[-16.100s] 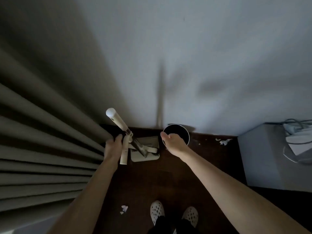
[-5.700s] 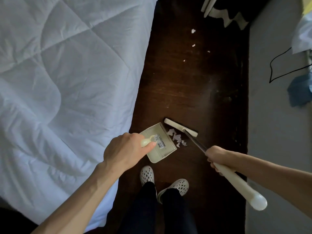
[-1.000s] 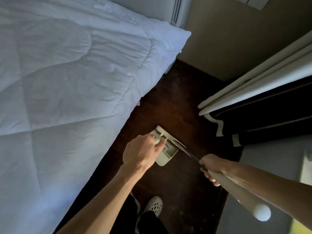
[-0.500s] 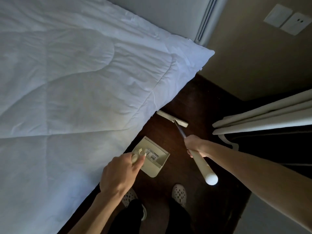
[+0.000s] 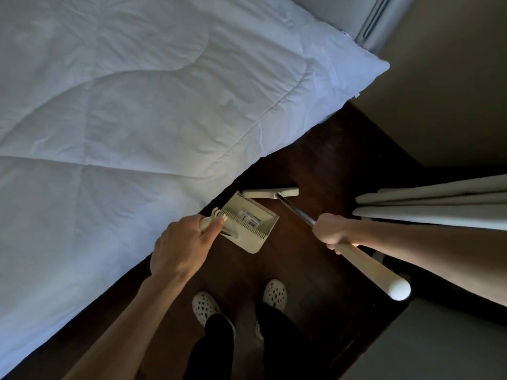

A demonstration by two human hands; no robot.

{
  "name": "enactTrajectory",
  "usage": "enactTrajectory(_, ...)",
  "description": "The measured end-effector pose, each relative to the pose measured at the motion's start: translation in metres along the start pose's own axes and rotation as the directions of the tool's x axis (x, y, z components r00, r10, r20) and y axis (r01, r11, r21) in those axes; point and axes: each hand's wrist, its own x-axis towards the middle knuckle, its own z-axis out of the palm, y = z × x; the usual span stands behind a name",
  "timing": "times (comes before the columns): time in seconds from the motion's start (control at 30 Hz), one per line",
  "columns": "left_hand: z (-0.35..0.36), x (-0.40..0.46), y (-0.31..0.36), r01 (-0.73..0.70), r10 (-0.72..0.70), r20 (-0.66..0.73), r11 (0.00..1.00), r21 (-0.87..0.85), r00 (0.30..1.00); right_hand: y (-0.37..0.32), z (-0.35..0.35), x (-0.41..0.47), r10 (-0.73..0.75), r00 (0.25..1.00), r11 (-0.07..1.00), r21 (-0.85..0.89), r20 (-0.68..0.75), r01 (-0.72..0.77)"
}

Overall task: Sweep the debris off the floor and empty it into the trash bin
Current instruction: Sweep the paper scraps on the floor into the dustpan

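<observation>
My left hand (image 5: 181,248) grips the handle of a cream dustpan (image 5: 251,224), which lies low over the dark wooden floor (image 5: 323,171) beside the bed. My right hand (image 5: 330,233) holds the cream handle of a small broom; its metal shaft runs up-left to the broom head (image 5: 270,192), lying flat on the floor just beyond the dustpan's far edge. I see no debris on the floor or in the pan, and no trash bin.
A bed with a white quilt (image 5: 137,105) fills the left and overhangs the floor strip. Pale curtains (image 5: 439,207) hang at the right, with a beige wall (image 5: 452,91) behind. My feet in white perforated clogs (image 5: 204,307) stand below the dustpan.
The view has shifted toward the bed. The broom head has come back close to the dustpan's far edge, and the dustpan sits slightly farther from my feet.
</observation>
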Motion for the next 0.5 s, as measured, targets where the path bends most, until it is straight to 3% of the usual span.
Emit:
enactTrajectory(0.27,0.007,-0.019,0.001,0.041,-0.042,-0.014,0.997,-0.058,0.999,-0.005,0.013,-0.003,-0.017,0.998,0.993,0.114,-0.057,0.024)
enactTrajectory(0.5,0.017,-0.027,-0.005,0.058,-0.063,-0.060,0.994,-0.089,0.996,-0.024,0.023,0.010,-0.088,0.992,0.996,-0.033,-0.086,0.085)
